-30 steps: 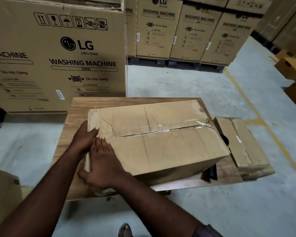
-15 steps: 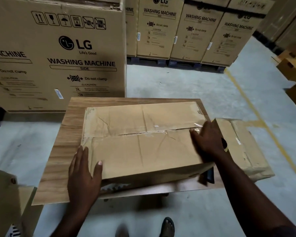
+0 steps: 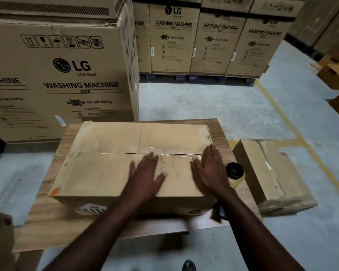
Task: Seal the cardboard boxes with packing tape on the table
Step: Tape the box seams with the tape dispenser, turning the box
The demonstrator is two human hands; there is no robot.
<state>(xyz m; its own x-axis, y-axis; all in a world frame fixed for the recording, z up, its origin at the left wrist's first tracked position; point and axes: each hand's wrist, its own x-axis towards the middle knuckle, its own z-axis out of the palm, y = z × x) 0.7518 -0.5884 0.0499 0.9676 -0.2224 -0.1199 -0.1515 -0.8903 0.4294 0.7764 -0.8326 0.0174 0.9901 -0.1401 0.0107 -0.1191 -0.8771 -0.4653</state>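
Head view: cardboard box (image 3: pixel 106 173) lies flat on the wooden desk (image 3: pixel 53 222), filling most of the top, long side across the frame. Top flaps are closed. A clear tape strip (image 3: pixel 176 155) runs along the middle seam and looks wrinkled at the right part.

Left hand (image 3: pixel 145 173) lies palm down on the near flap, about mid-box. Its grip is spread, fingers straight and flat on the cardboard, fingertips just short of the seam, holding nothing.

Right hand (image 3: pixel 209 169) is palm down near the box's right end. Grip spread too, fingers straight, tips reaching the taped seam.

Tape roll (image 3: pixel 235 175) – pale with a dark core – stands on the desk just beside the right hand, off the box's right end. A dark object (image 3: pixel 221 212) at the near right corner of the box is too blurred to tell.

Second box (image 3: pixel 272 173) sits right of the desk, lower down – taped. Washing machine cartons (image 3: pixel 57 75) stand behind the desk, more in a back row (image 3: pixel 174 36). A yellow line (image 3: pixel 282 114) crosses the floor.
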